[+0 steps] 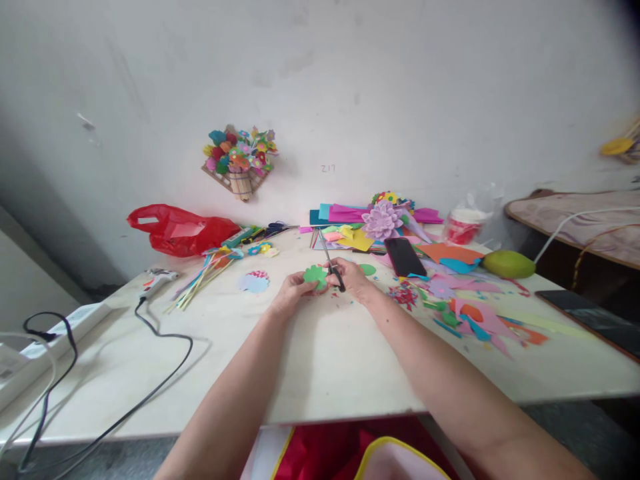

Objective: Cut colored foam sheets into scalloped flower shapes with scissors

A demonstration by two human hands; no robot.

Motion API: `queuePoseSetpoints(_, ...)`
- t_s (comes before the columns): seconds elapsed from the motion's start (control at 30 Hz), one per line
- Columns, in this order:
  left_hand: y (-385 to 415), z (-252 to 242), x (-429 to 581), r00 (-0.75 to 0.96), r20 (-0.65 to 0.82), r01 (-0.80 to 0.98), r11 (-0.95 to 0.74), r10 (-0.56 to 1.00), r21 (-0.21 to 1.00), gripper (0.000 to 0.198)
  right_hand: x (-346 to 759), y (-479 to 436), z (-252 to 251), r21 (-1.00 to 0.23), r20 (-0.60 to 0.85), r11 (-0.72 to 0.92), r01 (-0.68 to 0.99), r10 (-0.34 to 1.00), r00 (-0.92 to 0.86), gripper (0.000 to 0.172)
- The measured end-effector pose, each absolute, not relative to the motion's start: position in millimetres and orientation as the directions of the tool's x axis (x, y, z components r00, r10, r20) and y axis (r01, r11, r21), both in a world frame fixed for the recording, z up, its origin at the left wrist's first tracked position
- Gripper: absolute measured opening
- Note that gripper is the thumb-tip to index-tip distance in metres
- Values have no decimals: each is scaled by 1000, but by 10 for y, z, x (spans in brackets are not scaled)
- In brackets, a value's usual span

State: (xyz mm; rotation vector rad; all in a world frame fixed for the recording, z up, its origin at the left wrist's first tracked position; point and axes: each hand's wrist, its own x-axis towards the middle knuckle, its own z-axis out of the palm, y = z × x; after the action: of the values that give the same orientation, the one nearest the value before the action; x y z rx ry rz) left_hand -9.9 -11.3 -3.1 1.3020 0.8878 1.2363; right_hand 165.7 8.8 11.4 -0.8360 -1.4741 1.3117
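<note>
My left hand (292,291) pinches a green flower-shaped cutout (315,275) by its left edge, a little above the table. In my right hand (353,277) is a pair of scissors (335,274) with black handles, the metal blades pointing up and away from me. The scissors are right beside the cutout's right side; whether the blades touch it I cannot tell. Beyond my right hand lies a green disc (367,269). To the left of my left hand rest pale blue cutouts (254,283) with small red pieces on top.
A glue gun (159,283) with a trailing black cord lies left, near a power strip (75,327). Stems with flowers (197,277) and a red plastic bag (183,230) are behind. A phone (405,257), coloured scraps (480,317) and a green fruit (509,264) lie right.
</note>
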Motion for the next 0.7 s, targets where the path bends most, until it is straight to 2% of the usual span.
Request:
queuePoseSetpoints(0.27, -90, -29, -109, 88, 156, -250, -130, 984, 960, 29, 1659, 43, 149, -993, 120, 104, -64, 926, -357, 31)
queuePoseSetpoints(0.7, -72, -63, -120, 127, 143, -173, -120, 981, 978, 30, 1625, 113, 78, -975, 201, 171, -140, 950, -241, 36)
